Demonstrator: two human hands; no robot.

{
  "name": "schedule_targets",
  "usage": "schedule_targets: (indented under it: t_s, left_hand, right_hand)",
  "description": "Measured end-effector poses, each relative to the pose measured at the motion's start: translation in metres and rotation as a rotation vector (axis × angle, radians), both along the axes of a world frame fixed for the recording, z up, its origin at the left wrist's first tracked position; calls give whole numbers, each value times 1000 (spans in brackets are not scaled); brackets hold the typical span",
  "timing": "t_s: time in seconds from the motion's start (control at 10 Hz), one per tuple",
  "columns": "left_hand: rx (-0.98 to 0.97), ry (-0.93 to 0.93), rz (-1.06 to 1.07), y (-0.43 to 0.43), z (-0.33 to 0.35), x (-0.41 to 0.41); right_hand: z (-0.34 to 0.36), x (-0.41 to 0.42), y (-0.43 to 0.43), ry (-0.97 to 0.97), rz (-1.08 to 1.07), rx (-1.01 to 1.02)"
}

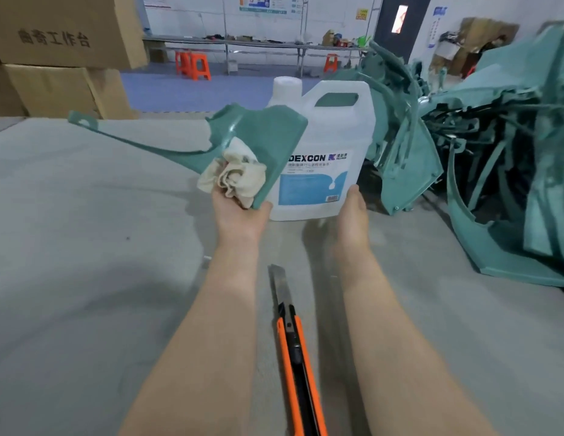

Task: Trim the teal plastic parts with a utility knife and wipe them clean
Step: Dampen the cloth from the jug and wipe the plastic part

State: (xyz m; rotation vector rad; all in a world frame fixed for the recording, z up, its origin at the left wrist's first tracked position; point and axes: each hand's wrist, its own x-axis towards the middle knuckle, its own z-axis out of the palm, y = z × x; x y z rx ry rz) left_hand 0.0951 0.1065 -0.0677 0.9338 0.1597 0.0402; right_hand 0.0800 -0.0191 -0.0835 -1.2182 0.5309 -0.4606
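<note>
My left hand (239,212) holds a long teal plastic part (268,133) together with a crumpled cream cloth (235,176) pressed against its face. The part's thin arm reaches left above the table. My right hand (353,212) rests against the lower right side of a white jug (334,143) labelled DEXCON; its fingers are hidden behind the jug. An orange and black utility knife (293,338) lies on the grey table (85,247) between my forearms, blade extended and pointing away from me.
A tangled pile of teal plastic parts (482,146) fills the table's right side. Stacked cardboard boxes (60,55) stand at the far left. Beyond are a blue floor, orange stools (194,64) and a long bench.
</note>
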Motion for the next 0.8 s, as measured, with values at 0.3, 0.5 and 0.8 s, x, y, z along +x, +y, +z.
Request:
schedule_targets:
  t_s: [0.3,0.5,0.8]
  left_hand:
    - [-509,5,-91,18,5,38]
    - [-627,19,-361,11,-1,44]
    - [-407,-19,-230,-1,3,50]
  right_hand:
    - [-3,22,-2,-22,-30,-51]
    - [0,24,-9,14,-59,9]
    - [8,27,-8,-16,-43,-17]
